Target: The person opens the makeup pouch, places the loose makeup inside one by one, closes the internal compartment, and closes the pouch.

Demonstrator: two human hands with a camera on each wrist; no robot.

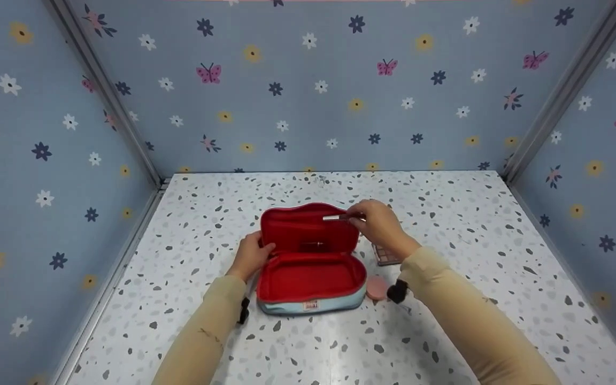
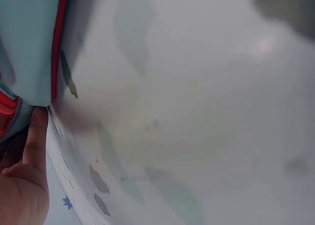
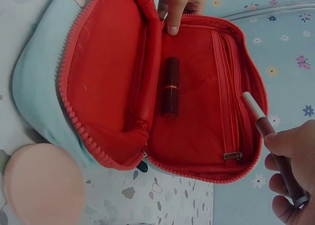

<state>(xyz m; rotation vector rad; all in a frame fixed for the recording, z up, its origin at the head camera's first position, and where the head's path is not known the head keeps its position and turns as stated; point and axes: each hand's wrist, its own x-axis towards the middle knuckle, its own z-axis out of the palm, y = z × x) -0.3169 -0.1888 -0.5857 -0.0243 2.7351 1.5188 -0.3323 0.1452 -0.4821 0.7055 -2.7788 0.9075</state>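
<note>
A light blue makeup bag (image 1: 313, 306) with a red lining lies unzipped, its lid (image 3: 197, 136) raised at the back. The left hand (image 1: 250, 256) grips the lid's left side near the hinge, thumb on the red lining and fingers behind. Between thumb and fingers, the right hand (image 1: 382, 224) pinches a slim brown lip gloss tube (image 3: 266, 128) with a silver-white end. That end points left, in front of the lid's upper right part. A dark lipstick (image 3: 171, 87) with a thin shiny band sits behind the lid's mesh pocket. Only the outer cloth and part of the left hand show in the left wrist view.
Beside the bag's right front corner lies a round pink compact (image 1: 377, 287). A rectangular palette (image 1: 385, 256) lies behind it, partly hidden under the right forearm. The speckled white table (image 1: 474, 224) is walled by blue floral panels (image 1: 308, 96) at the back and sides.
</note>
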